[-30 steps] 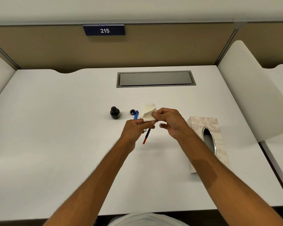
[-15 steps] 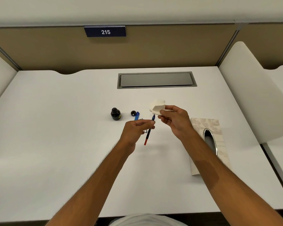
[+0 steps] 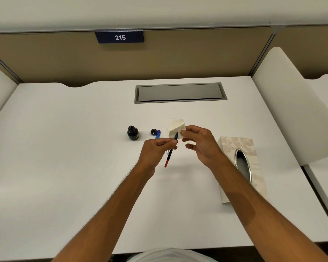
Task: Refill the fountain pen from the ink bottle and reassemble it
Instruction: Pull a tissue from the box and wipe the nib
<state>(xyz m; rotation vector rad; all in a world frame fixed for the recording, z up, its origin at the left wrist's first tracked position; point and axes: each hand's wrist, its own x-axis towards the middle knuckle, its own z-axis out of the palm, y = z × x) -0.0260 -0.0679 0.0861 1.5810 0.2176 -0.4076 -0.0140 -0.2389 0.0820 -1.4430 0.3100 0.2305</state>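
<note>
My left hand (image 3: 156, 151) pinches the pen's inner section (image 3: 170, 151), a thin dark tube with a red end pointing toward me and its nib end up against a folded white tissue (image 3: 175, 128). My right hand (image 3: 199, 142) pinches that tissue just right of the nib. The open ink bottle (image 3: 132, 132) stands on the white desk (image 3: 64, 157) to the left. Its dark cap (image 3: 153, 131) and a blue pen part (image 3: 157, 134) lie between the bottle and my hands. A silver piece (image 3: 167, 152) shows just under my left fingers.
A patterned tissue box (image 3: 240, 167) with an oval slot lies under my right forearm. A grey cable hatch (image 3: 180, 93) is set into the desk further back. A white divider (image 3: 292, 110) borders the right side, a beige partition with a "215" plate (image 3: 119, 37) the back.
The tissue was wrapped around the nib end, then my right hand lifted it away, and now it is back against the nib. My left hand kept hold of the pen section.
</note>
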